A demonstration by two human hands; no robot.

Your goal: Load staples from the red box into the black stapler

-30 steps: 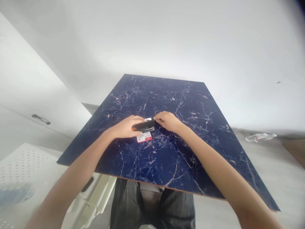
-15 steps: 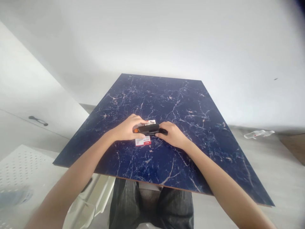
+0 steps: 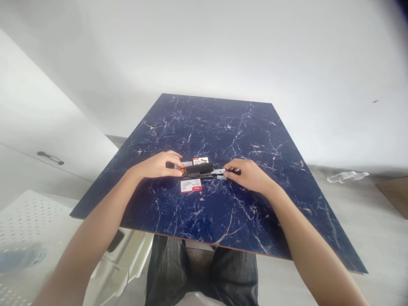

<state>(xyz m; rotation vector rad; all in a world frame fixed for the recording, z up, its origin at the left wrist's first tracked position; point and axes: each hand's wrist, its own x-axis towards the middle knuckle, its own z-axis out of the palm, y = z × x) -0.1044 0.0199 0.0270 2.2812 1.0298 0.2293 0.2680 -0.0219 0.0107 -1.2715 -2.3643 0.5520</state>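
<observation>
A black stapler (image 3: pixel 200 169) with an orange end lies sideways on the blue table (image 3: pixel 229 136). Its silver metal part (image 3: pixel 218 171) now shows at the right end. My left hand (image 3: pixel 157 165) has thumb and fingers closed on the orange end. With a pinch, my right hand (image 3: pixel 248 173) grips the stapler's right end; the exact spot under the fingertips is partly hidden. A red and white small box (image 3: pixel 191 185) lies just in front of the stapler. Behind it sits another small white box (image 3: pixel 200 161).
A white perforated surface (image 3: pixel 28 216) with a clear plastic bottle (image 3: pixel 22 258) stands at lower left. Beside it is a pale chair-like thing (image 3: pixel 137 255) with a dark phone-like object (image 3: pixel 115 240). Crumpled clear plastic (image 3: pixel 347 177) lies on the floor at right, near a brown box (image 3: pixel 395 193).
My right hand has shifted right and the stapler has come open, baring its silver part. My left hand has slid left to the orange end, uncovering more of the boxes.
</observation>
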